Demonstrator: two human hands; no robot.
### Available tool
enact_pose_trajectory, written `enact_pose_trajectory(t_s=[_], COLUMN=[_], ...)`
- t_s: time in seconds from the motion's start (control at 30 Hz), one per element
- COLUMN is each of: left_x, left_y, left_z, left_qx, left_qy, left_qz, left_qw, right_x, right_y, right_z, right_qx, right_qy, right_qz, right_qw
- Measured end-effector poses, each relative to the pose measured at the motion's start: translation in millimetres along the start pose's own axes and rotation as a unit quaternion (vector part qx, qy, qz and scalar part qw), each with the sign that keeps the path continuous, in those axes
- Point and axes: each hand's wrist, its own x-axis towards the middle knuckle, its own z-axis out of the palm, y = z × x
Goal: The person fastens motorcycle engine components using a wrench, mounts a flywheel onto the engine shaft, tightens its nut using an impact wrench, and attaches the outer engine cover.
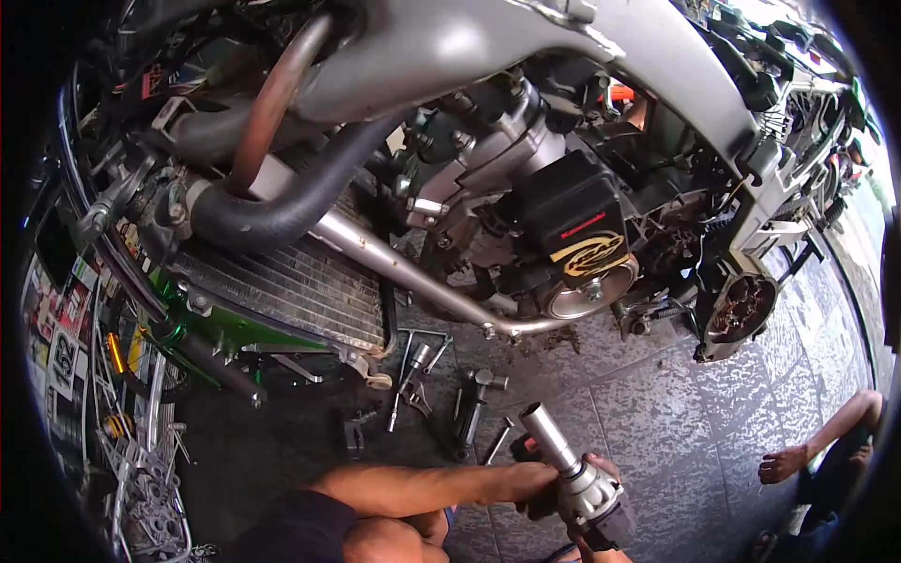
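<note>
At the bottom centre, my left hand point(535, 493) grips a power wrench point(596, 502) with a silver housing, a dark rear end and a long steel socket point(549, 436) angled up to the left. My right hand point(601, 464) is closed on the same tool from the right, partly hidden behind it. A red and black part shows beside my left hand. On the tiled floor just beyond lie a T-handle wrench point(405, 375), a dark tool with a steel head point(474, 408), and a thin rod with a short crosspiece point(497, 441).
A partly dismantled motorcycle fills the upper view, with radiator point(310, 296), exhaust pipe point(422, 286), engine point(507, 141) and open casing point(737, 310). Metal parts point(150, 488) are piled at the left. Another person's hand point(788, 460) is at the right, above the grey floor point(657, 422).
</note>
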Motion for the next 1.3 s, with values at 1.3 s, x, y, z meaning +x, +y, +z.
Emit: enact_pose_trajectory(t_s=[1.3], left_x=[26.1], left_y=[169.3], left_z=[1.5], left_qx=[-0.309], left_qy=[0.03], left_qz=[0.364], left_qw=[0.878], right_x=[54.7], right_y=[-114.1], right_z=[29.2], right_qx=[-0.116], right_qy=[-0.045], right_qz=[0.032], right_qw=[0.992])
